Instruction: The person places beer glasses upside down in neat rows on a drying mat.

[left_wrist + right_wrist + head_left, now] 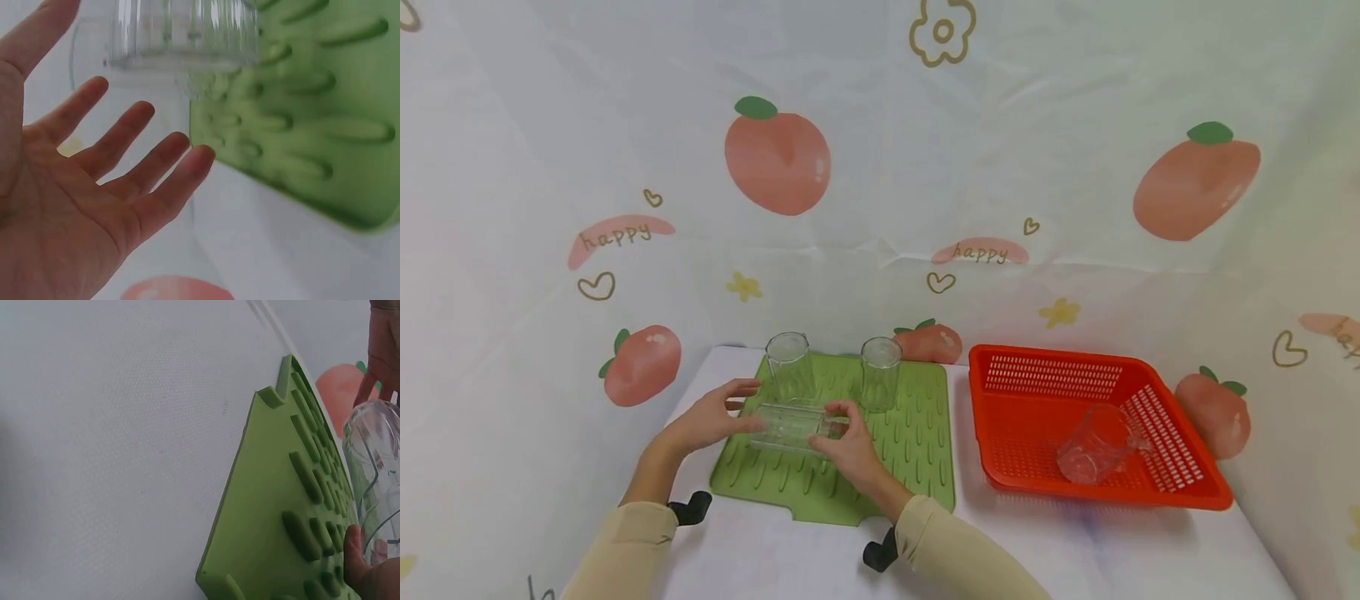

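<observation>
I note the clear glass (pixel 790 427) held sideways over the green mat (pixel 925 408), near the mat's left edge, long axis running left-right: right hand (pixel 853 450) nearer, fingers clamped on one end; left hand's (pixel 709 417) fingers spread apart by the other, contact unclear.

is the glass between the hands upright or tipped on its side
On its side: in the head view the glass runs sideways between the left hand and the right hand, its long edges nearly level.
</observation>
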Action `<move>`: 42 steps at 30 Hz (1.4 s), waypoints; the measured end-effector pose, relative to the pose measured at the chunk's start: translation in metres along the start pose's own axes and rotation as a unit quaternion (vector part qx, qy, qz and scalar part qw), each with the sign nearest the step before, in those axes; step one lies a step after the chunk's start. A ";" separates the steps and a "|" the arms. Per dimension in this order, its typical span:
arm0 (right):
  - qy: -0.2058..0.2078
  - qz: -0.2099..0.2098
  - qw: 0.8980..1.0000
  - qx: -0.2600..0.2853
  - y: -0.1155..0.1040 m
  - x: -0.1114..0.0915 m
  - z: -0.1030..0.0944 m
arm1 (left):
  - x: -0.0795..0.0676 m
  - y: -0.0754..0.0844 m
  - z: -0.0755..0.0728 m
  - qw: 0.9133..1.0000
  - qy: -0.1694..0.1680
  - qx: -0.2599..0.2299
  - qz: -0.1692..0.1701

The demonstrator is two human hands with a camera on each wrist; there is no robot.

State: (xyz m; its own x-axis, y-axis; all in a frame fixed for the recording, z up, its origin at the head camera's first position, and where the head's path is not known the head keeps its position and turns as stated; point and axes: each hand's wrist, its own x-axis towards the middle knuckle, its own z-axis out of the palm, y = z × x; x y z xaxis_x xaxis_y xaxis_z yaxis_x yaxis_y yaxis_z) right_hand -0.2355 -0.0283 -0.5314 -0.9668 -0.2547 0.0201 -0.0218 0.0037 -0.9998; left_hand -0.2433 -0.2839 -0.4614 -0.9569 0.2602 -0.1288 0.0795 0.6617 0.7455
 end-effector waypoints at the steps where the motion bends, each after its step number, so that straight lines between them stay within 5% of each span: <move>1: 0.000 -0.003 1.000 0.002 0.000 0.000 0.000 | -0.001 0.003 0.002 1.000 -0.009 -0.005 0.005; 9: -0.009 -0.013 1.000 0.023 -0.013 -0.006 0.004 | 0.000 0.008 0.016 0.998 -0.034 -0.032 0.035; 15: -0.010 -0.019 1.000 0.016 -0.032 -0.017 0.006 | -0.001 0.005 0.020 0.999 -0.027 -0.043 0.014; 25: -0.013 -0.029 0.997 -0.077 -0.010 -0.006 0.011 | -0.002 0.008 0.017 0.998 -0.032 -0.060 0.019; 30: -0.012 -0.057 0.981 -0.185 -0.014 -0.009 0.012 | -0.003 0.016 0.015 0.996 -0.038 -0.083 0.024; 35: -0.038 -0.083 0.948 -0.303 -0.017 -0.013 0.010 | -0.005 0.021 0.012 0.997 -0.030 -0.068 0.023; 38: -0.058 -0.087 0.934 -0.340 -0.019 -0.014 0.011 | -0.004 0.024 0.011 0.997 -0.025 -0.061 0.030; 42: -0.073 -0.081 0.929 -0.354 -0.020 -0.014 0.013 | -0.003 0.030 0.010 0.998 -0.018 -0.039 0.045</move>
State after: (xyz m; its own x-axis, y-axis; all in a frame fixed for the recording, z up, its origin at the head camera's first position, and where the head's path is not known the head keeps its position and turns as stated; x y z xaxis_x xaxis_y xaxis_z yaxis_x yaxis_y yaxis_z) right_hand -0.2182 -0.0371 -0.5122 -0.8927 -0.4354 0.1165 -0.3758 0.5764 -0.7256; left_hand -0.2348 -0.2574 -0.4453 -0.9358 0.3431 -0.0811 0.1422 0.5778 0.8037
